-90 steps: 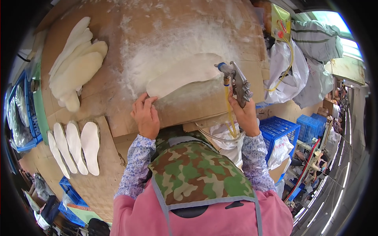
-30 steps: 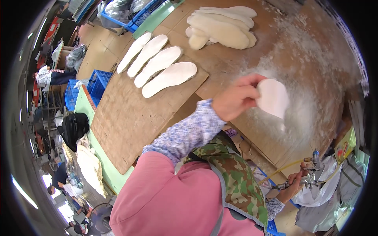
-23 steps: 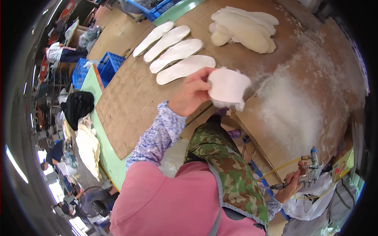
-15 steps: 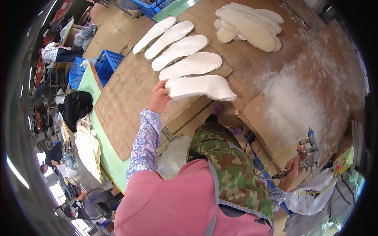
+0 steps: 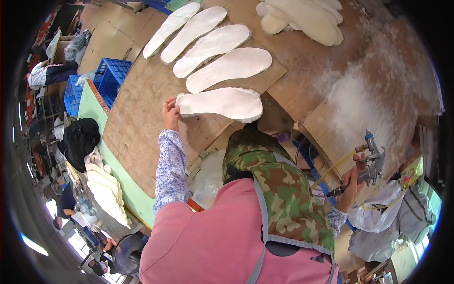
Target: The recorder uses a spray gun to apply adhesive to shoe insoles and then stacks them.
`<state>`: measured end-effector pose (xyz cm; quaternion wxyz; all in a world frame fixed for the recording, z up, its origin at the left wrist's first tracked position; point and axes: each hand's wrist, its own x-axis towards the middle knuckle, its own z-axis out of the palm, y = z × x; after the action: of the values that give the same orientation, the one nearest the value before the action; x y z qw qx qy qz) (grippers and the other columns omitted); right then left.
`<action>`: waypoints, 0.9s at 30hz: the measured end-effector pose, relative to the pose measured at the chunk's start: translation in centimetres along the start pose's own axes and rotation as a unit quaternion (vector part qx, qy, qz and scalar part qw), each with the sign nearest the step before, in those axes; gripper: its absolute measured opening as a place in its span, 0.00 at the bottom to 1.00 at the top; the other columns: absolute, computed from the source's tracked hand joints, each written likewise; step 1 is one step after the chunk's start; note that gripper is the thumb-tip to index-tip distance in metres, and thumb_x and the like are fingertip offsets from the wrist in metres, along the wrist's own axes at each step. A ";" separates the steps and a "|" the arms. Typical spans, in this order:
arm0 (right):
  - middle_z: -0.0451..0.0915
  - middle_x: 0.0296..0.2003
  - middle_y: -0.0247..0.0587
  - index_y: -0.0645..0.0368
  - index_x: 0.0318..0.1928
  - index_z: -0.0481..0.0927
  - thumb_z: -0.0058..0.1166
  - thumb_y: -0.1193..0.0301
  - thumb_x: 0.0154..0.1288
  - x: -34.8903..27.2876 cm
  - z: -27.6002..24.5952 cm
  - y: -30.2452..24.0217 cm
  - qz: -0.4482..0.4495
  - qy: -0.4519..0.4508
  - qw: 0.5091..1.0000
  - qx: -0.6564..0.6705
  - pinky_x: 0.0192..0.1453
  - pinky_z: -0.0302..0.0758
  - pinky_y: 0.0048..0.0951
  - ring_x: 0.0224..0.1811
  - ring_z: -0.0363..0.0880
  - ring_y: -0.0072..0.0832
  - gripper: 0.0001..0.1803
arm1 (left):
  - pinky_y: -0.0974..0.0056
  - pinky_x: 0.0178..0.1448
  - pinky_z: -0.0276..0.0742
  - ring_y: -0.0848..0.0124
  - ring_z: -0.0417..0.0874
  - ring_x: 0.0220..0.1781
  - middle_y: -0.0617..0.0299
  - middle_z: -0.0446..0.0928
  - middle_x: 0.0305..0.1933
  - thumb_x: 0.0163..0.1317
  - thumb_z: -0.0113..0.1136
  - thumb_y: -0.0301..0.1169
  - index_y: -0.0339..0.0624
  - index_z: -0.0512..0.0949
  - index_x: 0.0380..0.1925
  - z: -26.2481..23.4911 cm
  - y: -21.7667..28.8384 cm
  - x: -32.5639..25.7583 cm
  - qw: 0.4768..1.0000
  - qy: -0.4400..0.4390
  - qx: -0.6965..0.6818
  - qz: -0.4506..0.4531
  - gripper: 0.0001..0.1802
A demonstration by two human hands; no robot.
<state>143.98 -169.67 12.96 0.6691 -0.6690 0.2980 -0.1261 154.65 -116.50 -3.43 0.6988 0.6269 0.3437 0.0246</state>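
The left hand (image 5: 171, 113), fingers pinched on the narrow end, holds a white insole (image 5: 220, 104) that points toward 3 o'clock from it, its wide end past the edge of a brown board (image 5: 137, 123); whether its near part rests on the board I cannot tell. From that hand, a row of four more insoles (image 5: 229, 69) lies at 12 to 2 o'clock on the board, with a cream pile (image 5: 305, 21) farther out at 2. The right hand (image 5: 350, 184), well off toward 4 o'clock, is wrapped round a metal spray gun (image 5: 373, 163).
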 end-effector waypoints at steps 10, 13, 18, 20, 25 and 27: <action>0.76 0.53 0.38 0.64 0.64 0.65 0.48 0.75 0.69 -1.1 0.9 0.5 -0.004 -0.008 1.000 -0.019 0.21 0.56 0.16 0.18 0.55 0.10 0.24 | 0.60 0.48 0.68 0.61 0.73 0.40 0.54 0.73 0.35 0.53 0.44 0.20 0.35 0.72 0.39 0.6 0.5 -4.8 0.873 0.204 0.385 0.221 0.13; 0.76 0.53 0.38 0.64 0.64 0.65 0.48 0.75 0.69 -1.1 1.0 0.5 0.005 0.000 1.000 -0.028 0.21 0.56 0.16 0.18 0.55 0.10 0.24 | 0.60 0.44 0.74 0.59 0.79 0.36 0.54 0.78 0.30 0.50 0.46 0.17 0.38 0.78 0.26 4.3 0.1 -9.8 0.905 -0.112 0.345 0.224 0.11; 0.75 0.54 0.37 0.63 0.64 0.65 0.48 0.75 0.69 -1.0 0.8 0.3 0.014 0.012 0.999 -0.039 0.21 0.55 0.16 0.18 0.55 0.10 0.24 | 0.63 0.46 0.76 0.60 0.82 0.37 0.51 0.81 0.34 0.51 0.45 0.17 0.38 0.81 0.36 12.2 -2.8 -13.3 0.835 -0.367 0.370 0.174 0.17; 0.75 0.54 0.37 0.63 0.64 0.65 0.48 0.75 0.69 -1.2 0.6 0.3 0.016 0.020 0.999 -0.035 0.21 0.55 0.16 0.18 0.54 0.10 0.24 | 0.62 0.48 0.76 0.62 0.82 0.38 0.50 0.80 0.35 0.50 0.44 0.17 0.37 0.81 0.40 14.3 -3.5 -12.3 0.828 -0.378 0.395 0.128 0.20; 0.75 0.54 0.36 0.62 0.65 0.65 0.49 0.75 0.69 -1.3 -0.2 0.7 0.005 0.019 1.000 -0.011 0.21 0.54 0.15 0.18 0.54 0.10 0.24 | 0.65 0.43 0.77 0.69 0.81 0.36 0.54 0.80 0.39 0.50 0.40 0.17 0.33 0.79 0.45 17.1 -3.9 -8.9 0.884 -0.369 0.287 0.011 0.23; 0.75 0.54 0.36 0.62 0.65 0.65 0.49 0.76 0.69 -1.3 -0.4 0.8 0.018 0.035 0.999 -0.017 0.21 0.54 0.15 0.18 0.54 0.10 0.24 | 0.67 0.39 0.77 0.71 0.81 0.35 0.54 0.80 0.43 0.51 0.40 0.18 0.33 0.77 0.47 17.9 -3.4 -8.3 0.857 -0.413 0.302 -0.063 0.24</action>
<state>142.48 -169.22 12.53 0.6488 -0.6701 0.3353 -0.1328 156.08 -136.45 -3.10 0.5531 0.7367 0.0528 -0.3854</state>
